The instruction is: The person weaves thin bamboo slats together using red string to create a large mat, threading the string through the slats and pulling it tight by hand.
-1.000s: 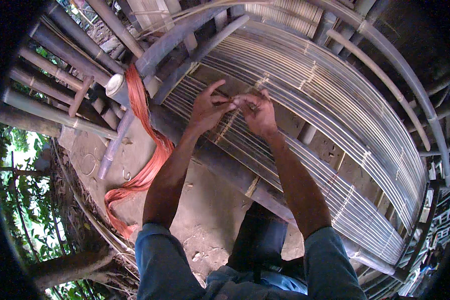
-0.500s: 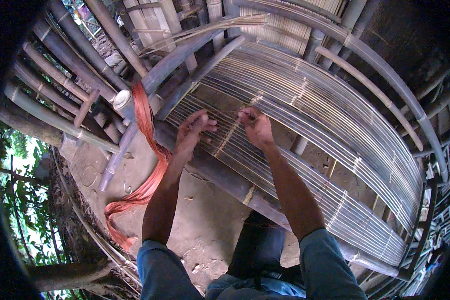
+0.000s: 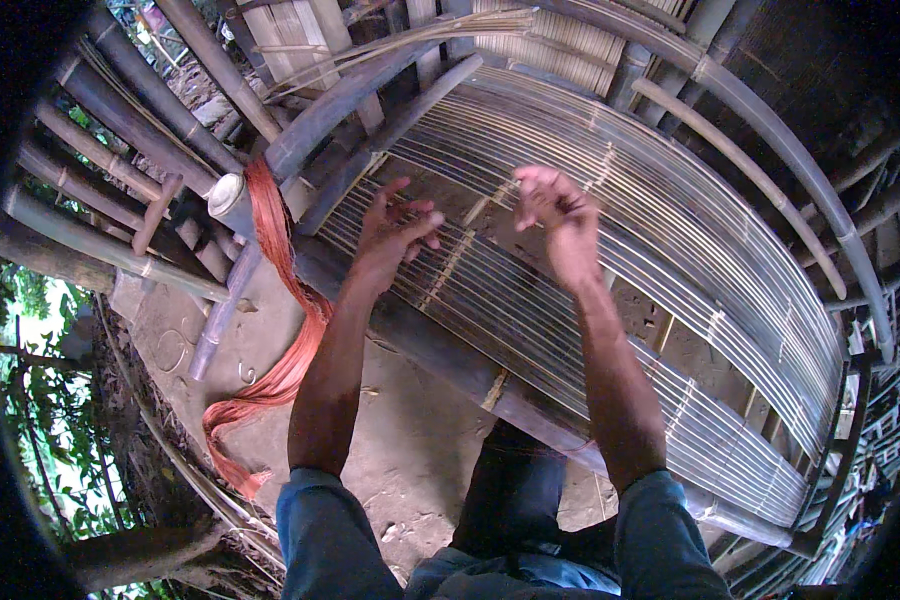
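Observation:
A bamboo bench with a slatted seat lies across the view, its thin slats tied with pale cross bindings. My left hand hovers over the seat's left end, fingers loosely bent and apart. Farther right, above the gap between the slat panels, is my right hand, its fingertips drawn together. Whatever they pinch is too fine or blurred to make out. A bundle of orange-red fibre strands hangs over the bamboo pole end and trails onto the ground. A thin reddish strand shows by the front pole.
Along the seat's near side runs a thick front pole. A curved bamboo backrest rail arches over the far right. Bamboo poles stand close together at the upper left. My legs are against the front edge, above bare earth.
My hands have moved apart: the right one went right and away from me, while the left shifted slightly. The thin strand seen between them before no longer shows there. The view shifted slightly.

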Tool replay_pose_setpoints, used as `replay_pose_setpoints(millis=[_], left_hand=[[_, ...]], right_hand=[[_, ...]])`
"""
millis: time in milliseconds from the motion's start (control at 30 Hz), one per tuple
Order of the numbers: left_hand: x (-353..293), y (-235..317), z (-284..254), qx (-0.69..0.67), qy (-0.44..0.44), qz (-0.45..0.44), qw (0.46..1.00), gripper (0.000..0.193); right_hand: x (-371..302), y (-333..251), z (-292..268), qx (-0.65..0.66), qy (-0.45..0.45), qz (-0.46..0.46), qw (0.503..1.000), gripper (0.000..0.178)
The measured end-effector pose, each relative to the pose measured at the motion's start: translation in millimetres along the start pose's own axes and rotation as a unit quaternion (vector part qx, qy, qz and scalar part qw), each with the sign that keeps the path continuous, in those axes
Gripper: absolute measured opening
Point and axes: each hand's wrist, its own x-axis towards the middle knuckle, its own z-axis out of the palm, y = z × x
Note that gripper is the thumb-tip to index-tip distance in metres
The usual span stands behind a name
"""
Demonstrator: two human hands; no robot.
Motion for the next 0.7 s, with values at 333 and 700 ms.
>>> replay_pose_setpoints(millis=[333,700], left_hand=[[37,-48,-31,0.377,-0.001,0.227,0.898,0.034],[80,-72,31,0.671,-0.079,0.024,0.737,0.039]], right_hand=[[-25,-216,-74,0.239,0.007,-0.187,0.953,0.04],[-67,-230,-88,-0.061,0.205,-0.198,0.957,0.028]])
